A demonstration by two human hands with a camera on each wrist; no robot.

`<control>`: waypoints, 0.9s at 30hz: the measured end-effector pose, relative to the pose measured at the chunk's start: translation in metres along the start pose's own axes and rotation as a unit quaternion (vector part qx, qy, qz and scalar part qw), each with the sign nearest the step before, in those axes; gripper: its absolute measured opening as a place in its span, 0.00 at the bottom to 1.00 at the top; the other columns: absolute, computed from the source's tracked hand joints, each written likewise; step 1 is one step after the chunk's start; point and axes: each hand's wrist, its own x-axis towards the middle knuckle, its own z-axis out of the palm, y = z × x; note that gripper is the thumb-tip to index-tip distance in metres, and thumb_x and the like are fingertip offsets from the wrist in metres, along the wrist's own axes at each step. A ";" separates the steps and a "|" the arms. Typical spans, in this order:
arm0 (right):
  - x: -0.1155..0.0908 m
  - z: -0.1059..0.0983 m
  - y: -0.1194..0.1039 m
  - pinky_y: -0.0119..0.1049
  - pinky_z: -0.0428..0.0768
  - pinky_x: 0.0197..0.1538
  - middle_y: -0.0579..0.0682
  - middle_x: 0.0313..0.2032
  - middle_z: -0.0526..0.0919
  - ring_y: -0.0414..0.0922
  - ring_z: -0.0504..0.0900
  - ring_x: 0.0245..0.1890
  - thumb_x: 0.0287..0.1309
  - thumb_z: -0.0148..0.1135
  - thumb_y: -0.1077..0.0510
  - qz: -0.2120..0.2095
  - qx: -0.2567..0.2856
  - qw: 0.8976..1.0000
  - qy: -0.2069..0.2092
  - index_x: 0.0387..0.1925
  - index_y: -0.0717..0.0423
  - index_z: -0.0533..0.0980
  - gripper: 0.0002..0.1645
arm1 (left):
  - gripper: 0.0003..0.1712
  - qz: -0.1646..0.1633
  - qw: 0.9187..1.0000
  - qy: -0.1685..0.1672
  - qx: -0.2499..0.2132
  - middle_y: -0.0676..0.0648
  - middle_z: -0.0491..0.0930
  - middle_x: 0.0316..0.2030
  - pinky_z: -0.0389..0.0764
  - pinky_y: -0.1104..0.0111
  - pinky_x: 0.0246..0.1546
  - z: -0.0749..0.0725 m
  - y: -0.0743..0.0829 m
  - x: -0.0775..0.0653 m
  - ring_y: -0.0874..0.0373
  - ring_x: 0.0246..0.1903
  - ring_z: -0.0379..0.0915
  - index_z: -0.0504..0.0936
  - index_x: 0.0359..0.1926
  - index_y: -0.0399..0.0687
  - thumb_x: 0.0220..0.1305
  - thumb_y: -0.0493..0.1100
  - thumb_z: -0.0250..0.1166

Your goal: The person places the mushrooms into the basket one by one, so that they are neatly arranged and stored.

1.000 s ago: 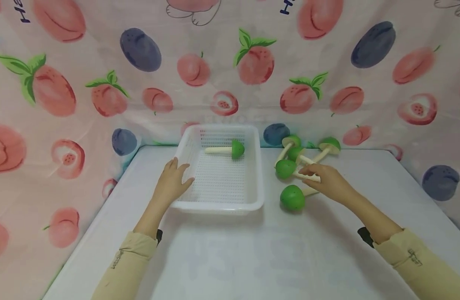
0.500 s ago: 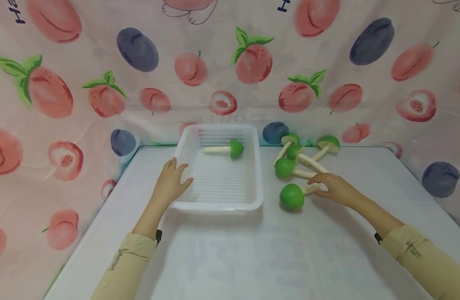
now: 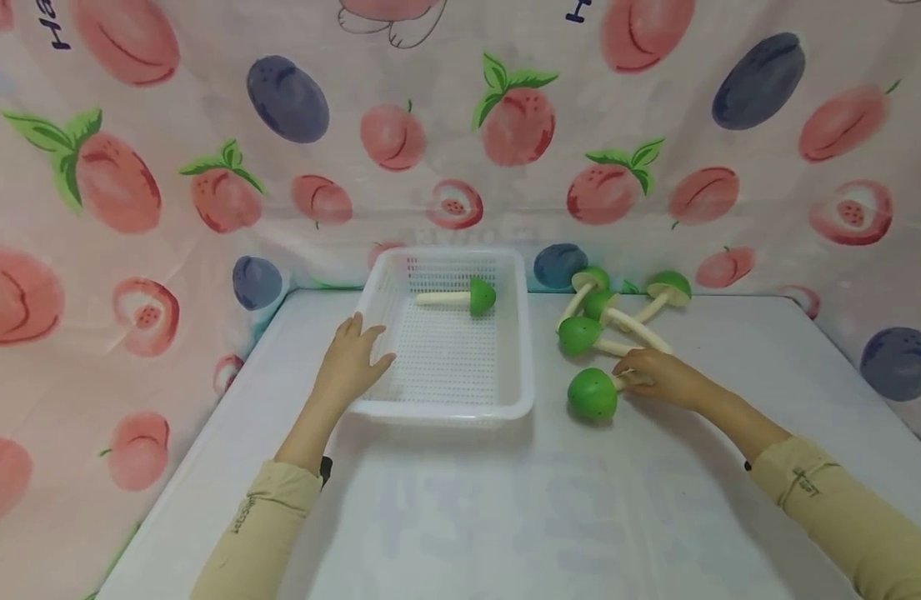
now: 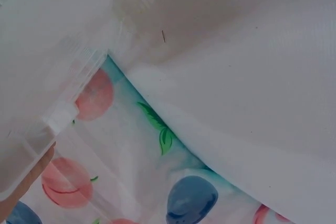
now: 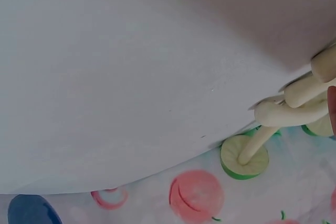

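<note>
Your left hand (image 3: pixel 347 367), fingers loosely spread, rests at the left rim of the basket (image 3: pixel 445 411). Just right of the basket's front corner lies the front mushroom (image 3: pixel 593 394), cap toward the basket, long axis running roughly sideways, stem pinched by your nearer right hand's (image 3: pixel 666 379) curled fingers.

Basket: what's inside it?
One mushroom lies on its side near the far end, cap rightward. The left hand covers part of the left side of the basket; anything behind it can't be seen.

A fruit-printed cloth (image 3: pixel 437 75) hangs behind the white table (image 3: pixel 498 508).
</note>
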 end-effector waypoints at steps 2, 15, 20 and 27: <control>0.002 0.001 0.002 0.45 0.79 0.45 0.53 0.36 0.84 0.53 0.80 0.39 0.45 0.69 0.69 -0.007 -0.003 1.000 -0.002 0.36 0.62 0.80 0.12 | 0.31 -0.002 1.000 0.001 -0.002 0.24 0.57 0.65 0.62 0.42 0.64 0.000 -0.001 -0.001 0.31 0.66 0.53 0.71 0.60 0.36 0.61 0.49 0.63; 0.005 0.008 0.010 0.36 0.82 0.38 0.51 0.33 0.83 0.49 0.81 0.36 0.46 0.67 0.70 -0.005 0.005 1.000 -0.019 0.34 0.62 0.80 0.09 | 0.30 0.010 1.000 0.009 0.000 0.23 0.58 0.64 0.64 0.41 0.62 -0.001 0.000 0.000 0.30 0.66 0.54 0.73 0.59 0.36 0.61 0.50 0.63; 0.004 0.006 0.010 0.35 0.82 0.37 0.52 0.33 0.83 0.49 0.81 0.35 0.46 0.67 0.71 -0.016 0.003 1.000 -0.010 0.33 0.62 0.80 0.09 | 0.30 0.011 1.000 0.006 0.003 0.24 0.57 0.65 0.63 0.42 0.63 -0.003 0.002 0.004 0.31 0.66 0.53 0.72 0.59 0.36 0.61 0.50 0.63; 0.006 0.008 0.014 0.34 0.82 0.36 0.52 0.31 0.83 0.48 0.80 0.34 0.45 0.67 0.72 -0.048 -0.005 0.999 0.005 0.32 0.63 0.80 0.10 | 0.30 0.002 1.000 -0.005 -0.004 0.24 0.57 0.66 0.61 0.42 0.64 0.000 0.000 0.001 0.31 0.67 0.52 0.71 0.60 0.36 0.62 0.50 0.62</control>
